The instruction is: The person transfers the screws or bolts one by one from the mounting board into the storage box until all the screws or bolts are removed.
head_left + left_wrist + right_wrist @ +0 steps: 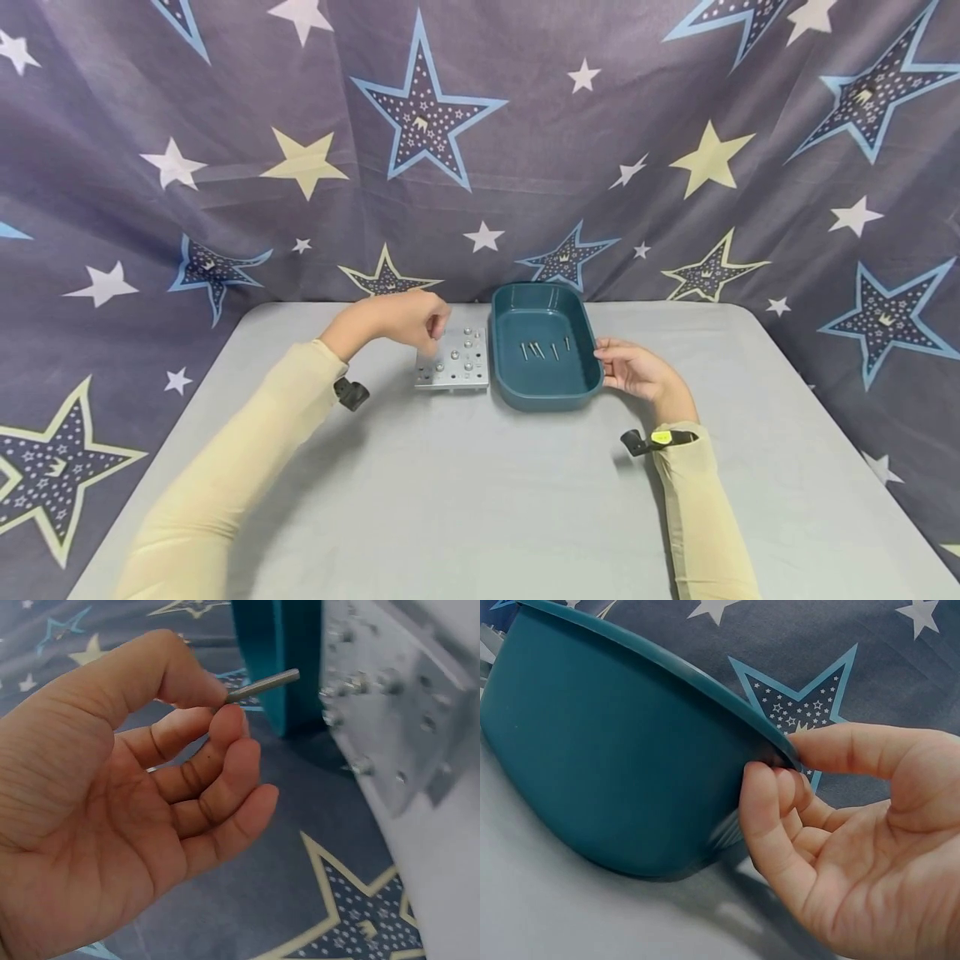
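My left hand (pixel 411 318) hovers over the left part of a silver metal plate (pixel 474 377) with holes. Between thumb and index fingertips it pinches a thin metal screw (pixel 266 685), whose shank points away from the hand while the other end is hidden by the fingers. Several round screw heads (pixel 363 764) stand up from the plate's face. With thumb and curled fingers, my right hand (pixel 636 372) grips the right rim of a deep teal tray (pixel 547 402). Several loose screws (pixel 537 350) lie on the tray's bottom.
Plate and tray stand side by side on a grey-white table (pixel 480 492), near its back edge. A dark curtain (pixel 525 200) with stars hangs right behind the table.
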### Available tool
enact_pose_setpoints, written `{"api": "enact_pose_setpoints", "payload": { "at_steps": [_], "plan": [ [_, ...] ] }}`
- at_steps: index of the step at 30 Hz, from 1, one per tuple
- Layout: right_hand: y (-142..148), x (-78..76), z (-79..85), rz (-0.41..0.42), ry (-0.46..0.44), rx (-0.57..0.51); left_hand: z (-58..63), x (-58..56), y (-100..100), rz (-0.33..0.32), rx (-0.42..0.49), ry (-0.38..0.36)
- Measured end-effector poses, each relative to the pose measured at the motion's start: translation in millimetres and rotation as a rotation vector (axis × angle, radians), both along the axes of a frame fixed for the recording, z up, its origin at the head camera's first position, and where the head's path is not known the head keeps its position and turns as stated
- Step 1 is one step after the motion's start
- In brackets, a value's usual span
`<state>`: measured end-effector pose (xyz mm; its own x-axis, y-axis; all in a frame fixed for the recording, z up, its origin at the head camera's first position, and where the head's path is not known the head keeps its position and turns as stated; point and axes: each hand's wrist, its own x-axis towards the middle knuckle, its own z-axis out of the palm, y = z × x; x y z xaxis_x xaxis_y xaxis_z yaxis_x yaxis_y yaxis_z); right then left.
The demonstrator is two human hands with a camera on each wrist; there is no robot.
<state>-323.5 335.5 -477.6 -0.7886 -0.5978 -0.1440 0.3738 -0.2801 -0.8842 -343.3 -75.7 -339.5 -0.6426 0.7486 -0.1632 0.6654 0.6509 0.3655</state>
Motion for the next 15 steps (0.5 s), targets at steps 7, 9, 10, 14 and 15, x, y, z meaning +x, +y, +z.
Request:
{"api": "enact_pose_setpoints", "payload": {
  "at_steps": [7,9,10,14,15],
  "plan": [
    [0,1.4,1.1,-0.015,-0.011,0.001,15.6,-6.0,25,-0.026,-0.015,-0.013],
    [0,1.0,0.4,-0.018,-0.012,0.005,18.5,-8.8,33,-0.027,-0.022,-0.012],
    [0,0.8,0.1,-0.021,-0.016,0.005,19.5,-10.3,37,-0.027,-0.022,-0.015],
    [0,0.0,-0.6,-0.03,-0.021,0.016,25.4,-14.6,53,-0.045,-0.009,-0.032],
    [0,0.0,-0.4,-0.031,-0.022,0.016,27.1,-15.2,57,-0.047,-0.009,-0.036]
  ]
}}
